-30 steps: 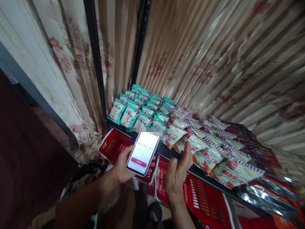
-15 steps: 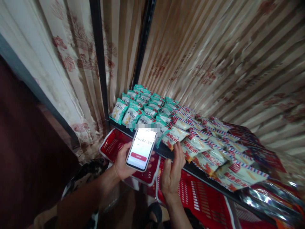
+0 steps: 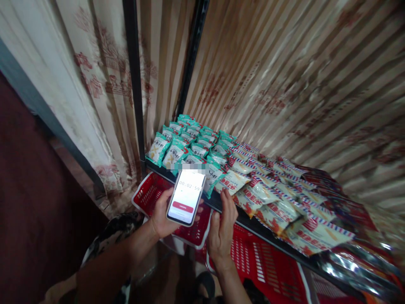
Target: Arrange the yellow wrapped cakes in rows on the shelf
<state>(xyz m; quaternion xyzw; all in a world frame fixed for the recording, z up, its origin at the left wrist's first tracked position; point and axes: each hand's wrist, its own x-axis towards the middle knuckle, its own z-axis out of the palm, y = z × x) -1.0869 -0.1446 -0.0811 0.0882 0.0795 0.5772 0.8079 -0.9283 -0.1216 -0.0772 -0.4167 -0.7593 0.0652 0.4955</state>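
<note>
My left hand is closed around a smartphone, fingers wrapped behind it. The lit screen shows a timer reading 00:02:59 above a red button; a blurred patch covers its top edge. To the right of the phone, apart from it, my right hand is held up with fingers extended and nothing in it. Its fingertips are near the shelf's front edge. Behind the phone, green-and-white snack bags stand in rows on the shelf. White snack bags with red lettering and striped edges fill the part beside them.
A dark metal shelf runs diagonally to the lower right, with a black upright post at its left. Below it are red plastic baskets. A pleated curtain hangs behind. Shiny dark packages lie at the right end.
My right hand has moved left, closer to the phone. My left hand and the phone have shifted very slightly left; the timer still reads 00:02:59.
</note>
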